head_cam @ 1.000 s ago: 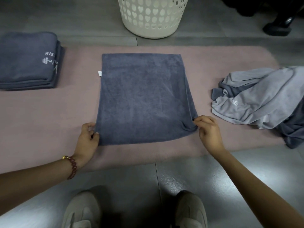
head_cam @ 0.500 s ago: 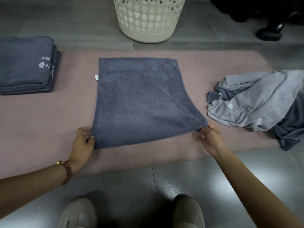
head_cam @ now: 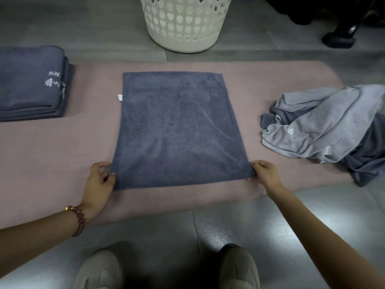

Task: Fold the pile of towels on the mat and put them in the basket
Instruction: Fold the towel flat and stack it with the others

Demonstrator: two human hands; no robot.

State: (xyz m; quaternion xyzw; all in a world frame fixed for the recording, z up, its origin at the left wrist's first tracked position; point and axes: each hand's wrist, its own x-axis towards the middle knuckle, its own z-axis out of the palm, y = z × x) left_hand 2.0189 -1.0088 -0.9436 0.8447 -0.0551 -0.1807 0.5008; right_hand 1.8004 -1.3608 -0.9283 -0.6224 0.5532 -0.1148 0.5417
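- Grey-blue terry towel [head_cam: 177, 130] is lying spread flat in the middle of the pink mat [head_cam: 52, 159], its near edge facing the person.
- Left grip [head_cam: 98, 184] is pinching the near-left corner between thumb and fingers, and right grip [head_cam: 264, 174] is pinching the near-right corner likewise.
- Folded stack [head_cam: 31, 82] is sitting at the mat's left end, while a crumpled pile [head_cam: 325, 126] of light and dark towels is waiting on the right, well apart from the spread towel.
- White perforated basket [head_cam: 185, 19] is standing on the floor just beyond the mat.
- Likely risk: one corner travelling ahead of the other, leaving the fold skewed, or a loose pinch letting the soft cloth slip and bunch.
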